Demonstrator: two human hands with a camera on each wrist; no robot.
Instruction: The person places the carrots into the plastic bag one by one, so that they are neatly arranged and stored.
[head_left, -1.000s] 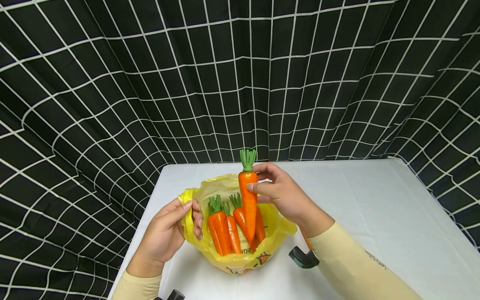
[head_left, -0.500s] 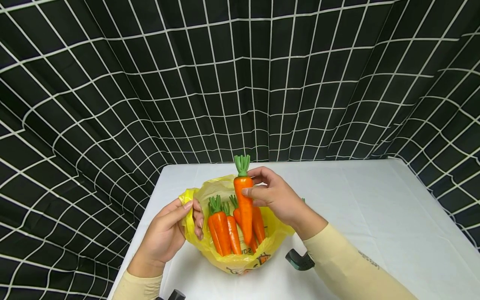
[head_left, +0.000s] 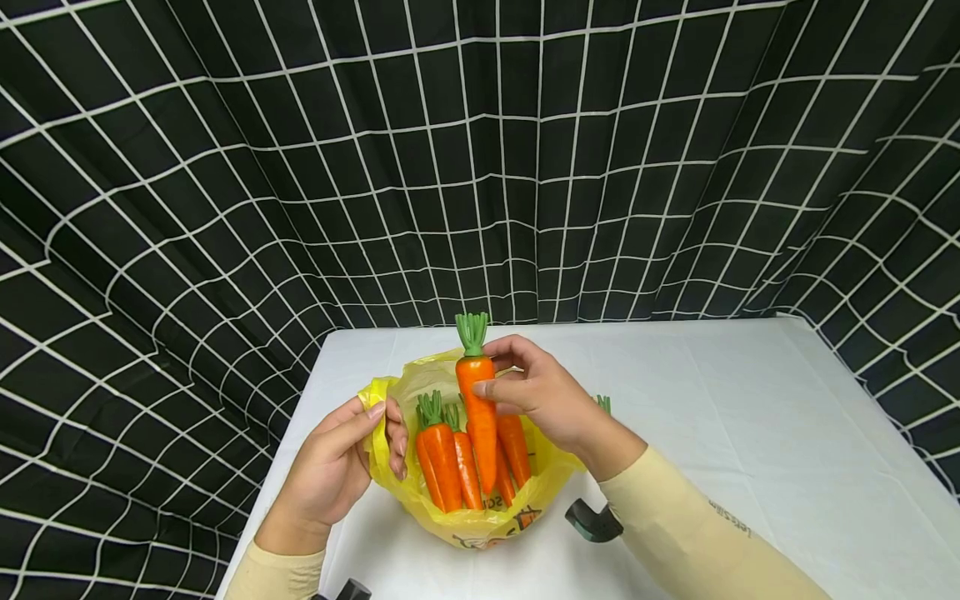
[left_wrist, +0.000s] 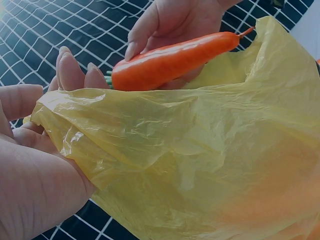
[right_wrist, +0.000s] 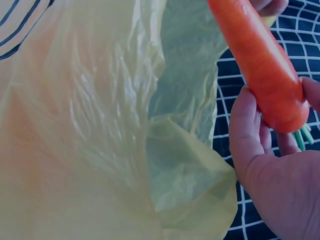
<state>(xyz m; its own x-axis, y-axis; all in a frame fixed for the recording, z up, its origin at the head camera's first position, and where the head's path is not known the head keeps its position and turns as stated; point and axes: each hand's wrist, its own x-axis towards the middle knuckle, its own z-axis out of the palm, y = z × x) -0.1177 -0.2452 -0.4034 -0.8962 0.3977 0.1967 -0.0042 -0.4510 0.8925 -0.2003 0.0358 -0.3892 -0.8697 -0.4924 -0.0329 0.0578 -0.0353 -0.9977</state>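
My right hand holds an orange carrot upright over the mouth of a yellow plastic bag, its green stalks at the top. Thumb and fingers grip it near the thick end, as the right wrist view shows with the carrot between them. At the bag's left edge, my left hand pinches the handle loop between thumb and fingers. Inside the bag stand several more carrots, green ends up, partly hidden by the held one. In the left wrist view, the bag stretches out from the left hand.
The bag sits on a white table. Green stalks show just beyond the right wrist, the rest hidden behind the arm. Black wrist devices hang below the forearms. A black curtain with white grid lines surrounds the table.
My right hand has moved left and slightly down with the carrot, across the bag's mouth. Green stalks have come into view beyond the right wrist. The left hand has stayed on the handle.
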